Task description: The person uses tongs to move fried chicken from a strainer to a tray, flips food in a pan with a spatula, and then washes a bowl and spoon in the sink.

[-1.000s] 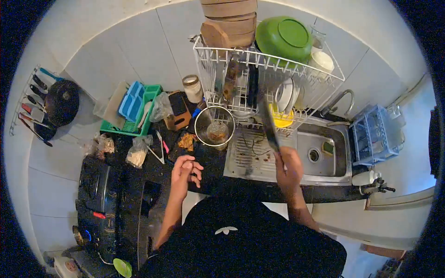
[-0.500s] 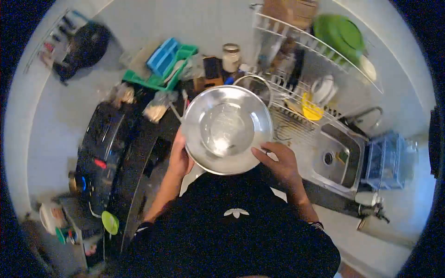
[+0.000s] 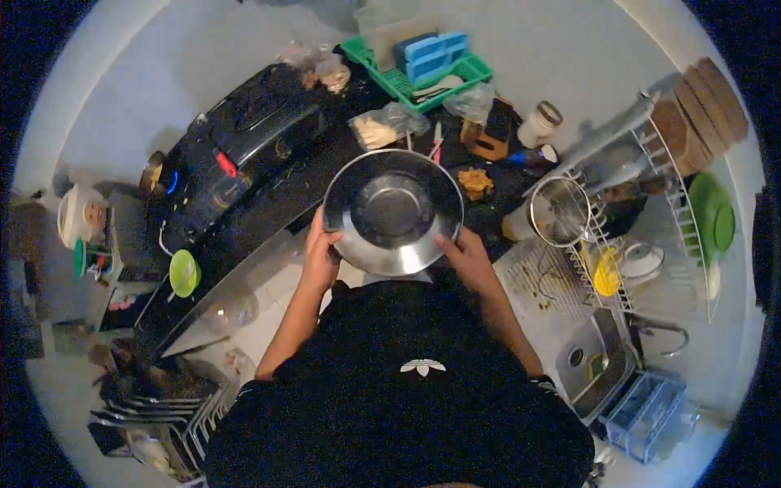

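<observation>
A shiny stainless-steel bowl (image 3: 393, 248) with a wide rim is held in front of my body, its inside facing up toward me. My left hand (image 3: 320, 256) grips its left edge, thumb over the rim and fingers beneath. On the opposite edge, my right hand (image 3: 469, 256) holds it with the thumb on the rim; the other fingers are mostly hidden. Just beyond the bowl, brownish food pieces (image 3: 474, 185) and a clear bag of pale pieces (image 3: 377, 130) lie on the dark counter.
A black gas stove (image 3: 252, 134) stands left, with a green bowl (image 3: 185, 273) near the counter's end. A green rack (image 3: 480, 75) is at the back. Rightward are a round strainer (image 3: 560, 213), a wire dish rack (image 3: 679, 203) and the sink (image 3: 606, 358).
My view has turned left, so the stove side shows more and the sink sits lower right. The bowl is lower and tilted differently; my right hand has closed more around its edge.
</observation>
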Action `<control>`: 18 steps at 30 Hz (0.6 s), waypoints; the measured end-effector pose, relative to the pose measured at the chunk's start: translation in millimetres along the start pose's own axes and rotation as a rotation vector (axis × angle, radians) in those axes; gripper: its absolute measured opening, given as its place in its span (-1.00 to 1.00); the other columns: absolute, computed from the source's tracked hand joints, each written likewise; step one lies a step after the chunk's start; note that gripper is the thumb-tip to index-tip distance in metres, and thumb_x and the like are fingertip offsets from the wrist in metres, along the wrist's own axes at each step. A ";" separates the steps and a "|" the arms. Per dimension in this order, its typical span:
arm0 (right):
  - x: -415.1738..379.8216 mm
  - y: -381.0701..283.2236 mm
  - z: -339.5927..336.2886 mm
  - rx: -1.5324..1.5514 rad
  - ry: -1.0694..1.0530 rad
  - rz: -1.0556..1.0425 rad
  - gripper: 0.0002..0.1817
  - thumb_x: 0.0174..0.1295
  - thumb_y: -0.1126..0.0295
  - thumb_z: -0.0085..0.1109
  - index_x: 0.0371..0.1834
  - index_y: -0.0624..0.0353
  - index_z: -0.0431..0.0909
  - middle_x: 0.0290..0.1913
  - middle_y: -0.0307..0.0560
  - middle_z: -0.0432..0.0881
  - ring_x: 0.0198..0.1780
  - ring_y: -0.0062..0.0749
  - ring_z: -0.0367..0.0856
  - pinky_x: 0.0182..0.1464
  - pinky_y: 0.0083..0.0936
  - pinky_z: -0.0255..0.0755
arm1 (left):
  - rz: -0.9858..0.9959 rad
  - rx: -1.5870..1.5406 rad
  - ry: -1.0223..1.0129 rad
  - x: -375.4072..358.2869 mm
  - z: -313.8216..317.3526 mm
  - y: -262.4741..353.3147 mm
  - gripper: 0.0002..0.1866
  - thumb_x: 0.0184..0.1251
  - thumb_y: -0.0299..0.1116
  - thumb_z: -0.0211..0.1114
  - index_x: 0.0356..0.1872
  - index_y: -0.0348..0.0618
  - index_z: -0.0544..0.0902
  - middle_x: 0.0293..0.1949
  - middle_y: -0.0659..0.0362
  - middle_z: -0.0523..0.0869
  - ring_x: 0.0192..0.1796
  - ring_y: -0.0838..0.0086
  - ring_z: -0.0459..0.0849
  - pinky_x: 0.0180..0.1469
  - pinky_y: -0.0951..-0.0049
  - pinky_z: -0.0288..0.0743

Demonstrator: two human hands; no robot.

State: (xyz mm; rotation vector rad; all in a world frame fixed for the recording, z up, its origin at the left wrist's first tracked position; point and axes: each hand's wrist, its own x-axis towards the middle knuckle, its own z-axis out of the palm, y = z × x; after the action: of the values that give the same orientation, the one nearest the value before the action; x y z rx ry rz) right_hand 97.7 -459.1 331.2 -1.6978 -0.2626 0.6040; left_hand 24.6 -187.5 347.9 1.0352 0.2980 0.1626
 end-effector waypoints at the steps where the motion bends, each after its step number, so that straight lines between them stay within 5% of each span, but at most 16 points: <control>1: 5.5 -1.6 7.7 0.020 0.052 0.081 -0.64 0.33 0.34 0.11 0.17 0.20 0.50 -0.08 -0.04 0.71 0.03 -0.23 0.65 0.13 -0.40 0.47 | 0.010 0.024 -0.045 0.8 -8.8 2.2 -0.23 0.06 -0.35 0.08 0.43 -0.12 0.20 0.29 0.10 0.42 0.28 0.32 0.42 0.30 0.18 0.36; 2: 4.5 -17.8 15.1 0.014 0.036 0.083 -0.64 0.33 0.34 0.11 0.17 0.20 0.50 -0.08 -0.04 0.71 0.03 -0.23 0.65 0.13 -0.40 0.47 | 0.021 0.049 -0.093 1.7 -19.0 3.9 -0.22 0.04 -0.36 0.08 0.43 -0.08 0.20 0.27 0.11 0.44 0.24 0.34 0.44 0.24 0.12 0.46; 4: -0.9 -53.8 23.5 -0.401 0.226 -0.398 -0.59 0.25 0.54 0.06 0.20 0.17 0.49 0.00 0.06 0.68 0.10 -0.10 0.64 0.14 -0.39 0.47 | 0.033 -0.070 -0.181 6.7 -58.6 -7.5 -0.21 0.00 -0.36 0.07 0.43 -0.04 0.20 0.20 0.15 0.49 0.13 0.39 0.48 0.12 0.01 0.57; 5: 1.6 -56.5 20.8 -0.364 0.193 -0.591 -0.68 0.34 0.45 0.06 0.15 0.19 0.52 0.12 0.11 0.61 0.12 -0.21 0.64 0.09 -0.39 0.53 | 0.049 -0.015 -0.101 0.9 -59.1 3.7 -0.20 -0.02 -0.35 0.06 0.42 -0.03 0.20 0.17 0.15 0.51 0.07 0.40 0.50 0.13 -0.02 0.56; 8: 15.4 -56.1 27.6 -0.644 0.293 -0.825 -0.63 0.29 0.56 0.04 0.17 0.13 0.53 0.06 0.12 0.64 0.12 -0.26 0.64 0.10 -0.40 0.52 | 0.092 0.123 0.050 -3.0 -90.4 7.3 -0.22 -0.01 -0.31 0.06 0.40 -0.04 0.20 0.16 0.06 0.53 0.05 0.32 0.55 0.12 -0.07 0.56; 10: 15.9 -63.9 31.9 -0.691 0.270 -0.725 -0.60 0.23 0.62 0.09 0.16 0.12 0.54 -0.03 0.14 0.68 0.05 -0.27 0.68 0.02 -0.45 0.52 | 0.091 0.004 0.091 -9.6 -105.2 9.9 -0.25 0.04 -0.28 0.05 0.39 -0.04 0.21 0.19 -0.04 0.51 0.12 0.24 0.55 0.10 -0.07 0.57; 12: 21.5 -69.2 33.6 -0.551 0.254 -0.136 -0.65 0.24 0.59 0.11 0.10 0.16 0.55 -0.21 0.09 0.71 -0.15 -0.32 0.71 -0.16 -0.46 0.51 | 0.121 -0.007 0.078 -8.4 -126.6 5.0 -0.28 0.09 -0.25 0.05 0.38 -0.05 0.21 0.22 -0.09 0.48 0.19 0.19 0.53 0.07 -0.08 0.58; 13: 34.6 -39.3 37.9 -0.545 0.447 -0.368 -0.77 0.29 0.47 0.14 0.00 0.20 0.59 -0.42 0.03 0.65 -0.43 -0.38 0.61 -0.37 -0.45 0.40 | 0.121 0.015 0.101 -9.0 -133.1 4.8 -0.29 0.10 -0.23 0.05 0.38 -0.04 0.21 0.21 -0.09 0.49 0.17 0.20 0.55 0.04 -0.09 0.59; 17: 54.5 -58.0 39.2 -0.393 0.491 -0.432 -0.81 0.33 0.35 0.13 -0.15 0.24 0.62 -0.49 0.02 0.60 -0.53 -0.39 0.50 -0.42 -0.46 0.36 | 0.115 0.044 0.136 -8.8 -150.1 8.2 -0.32 0.14 -0.19 0.06 0.36 -0.05 0.21 0.17 -0.08 0.53 0.10 0.21 0.59 -0.03 -0.08 0.63; 18: 57.9 -67.4 44.1 -0.523 0.667 -0.391 -0.77 0.35 0.29 0.14 -0.25 0.26 0.60 -0.51 -0.02 0.57 -0.51 -0.40 0.48 -0.40 -0.49 0.35 | 0.134 0.039 0.163 -5.6 -152.3 8.9 -0.32 0.14 -0.19 0.06 0.36 -0.05 0.21 0.17 -0.08 0.53 0.10 0.21 0.59 -0.03 -0.08 0.63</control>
State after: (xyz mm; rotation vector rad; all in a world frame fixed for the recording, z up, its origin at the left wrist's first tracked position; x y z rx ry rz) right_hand 133.3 -378.7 377.0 -2.1655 -0.2710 -0.3639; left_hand -29.2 -59.7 284.1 1.0831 0.3813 0.3641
